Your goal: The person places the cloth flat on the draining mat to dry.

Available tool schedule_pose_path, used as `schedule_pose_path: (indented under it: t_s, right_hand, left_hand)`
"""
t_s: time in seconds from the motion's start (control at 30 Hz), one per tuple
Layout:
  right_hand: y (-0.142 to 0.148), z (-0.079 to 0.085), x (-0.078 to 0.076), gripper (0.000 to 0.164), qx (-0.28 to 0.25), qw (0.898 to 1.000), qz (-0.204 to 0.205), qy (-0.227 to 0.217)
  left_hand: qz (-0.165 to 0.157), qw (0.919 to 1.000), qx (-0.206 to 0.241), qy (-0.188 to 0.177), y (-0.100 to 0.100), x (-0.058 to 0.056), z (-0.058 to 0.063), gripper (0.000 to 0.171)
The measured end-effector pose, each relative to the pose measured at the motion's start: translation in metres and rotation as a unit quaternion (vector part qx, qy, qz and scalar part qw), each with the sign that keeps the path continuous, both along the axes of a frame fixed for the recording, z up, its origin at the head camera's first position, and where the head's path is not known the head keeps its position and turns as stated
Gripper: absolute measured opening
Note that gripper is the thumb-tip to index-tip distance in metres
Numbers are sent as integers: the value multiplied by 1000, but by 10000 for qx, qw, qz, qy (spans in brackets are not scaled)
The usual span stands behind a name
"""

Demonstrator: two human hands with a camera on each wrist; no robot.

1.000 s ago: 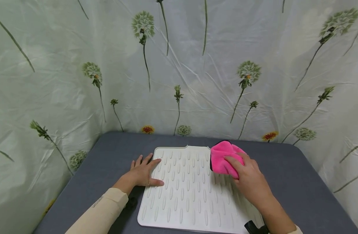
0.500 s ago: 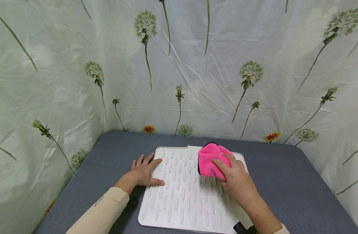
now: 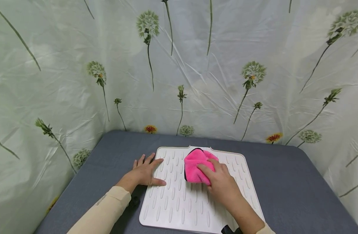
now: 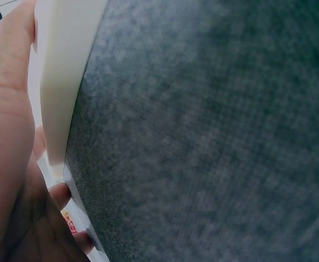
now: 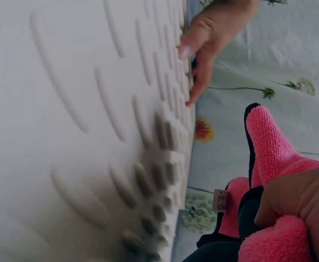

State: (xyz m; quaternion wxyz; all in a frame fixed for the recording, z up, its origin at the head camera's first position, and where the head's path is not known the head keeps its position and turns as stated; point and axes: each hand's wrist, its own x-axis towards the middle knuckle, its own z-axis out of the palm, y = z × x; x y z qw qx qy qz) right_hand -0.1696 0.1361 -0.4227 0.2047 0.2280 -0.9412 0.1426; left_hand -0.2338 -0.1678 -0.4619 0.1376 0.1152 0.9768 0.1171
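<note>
A white board (image 3: 173, 201) with rows of raised oval ridges lies flat on the grey table. My left hand (image 3: 144, 174) rests at its left edge, fingers spread, with thumb and index finger reaching onto the ridged face; in the left wrist view the thumb (image 4: 9, 93) lies beside the board's pale side wall (image 4: 66, 71). A fluffy pink cloth (image 3: 195, 165) with black edging is gripped, bunched up, in my right hand (image 3: 223, 183) over the middle of the board. The right wrist view shows the cloth (image 5: 274, 142) raised off the board, its shadow falling on the ridges.
The grey table (image 3: 284, 182) extends on both sides of the board. A wrinkled pale sheet (image 3: 214, 97) printed with dandelions hangs behind it. Black wrist-worn devices show by the left sleeve and at the right wrist (image 3: 230, 230).
My right hand has moved left with the pink cloth, from the board's far right part to its middle, and slightly nearer. The left hand stays in place on the edge.
</note>
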Motion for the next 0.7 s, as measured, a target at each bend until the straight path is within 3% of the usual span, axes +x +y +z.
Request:
schedule_pose_path:
  t_s: [0.27,0.5,0.7]
  right_hand:
    - [-13,-16,2,61,233,9987,-85,-440]
    - [-19,-24,6,68,240,9978,98,-609]
    - [-24,-31,8,64,355,9951,128,-911]
  left_hand:
    - [11,10000,37,-12,0,0,-1,103]
    - [41,10000,-30,-60,1,0,0,103]
    - [30,10000,-42,-57,1,0,1,103]
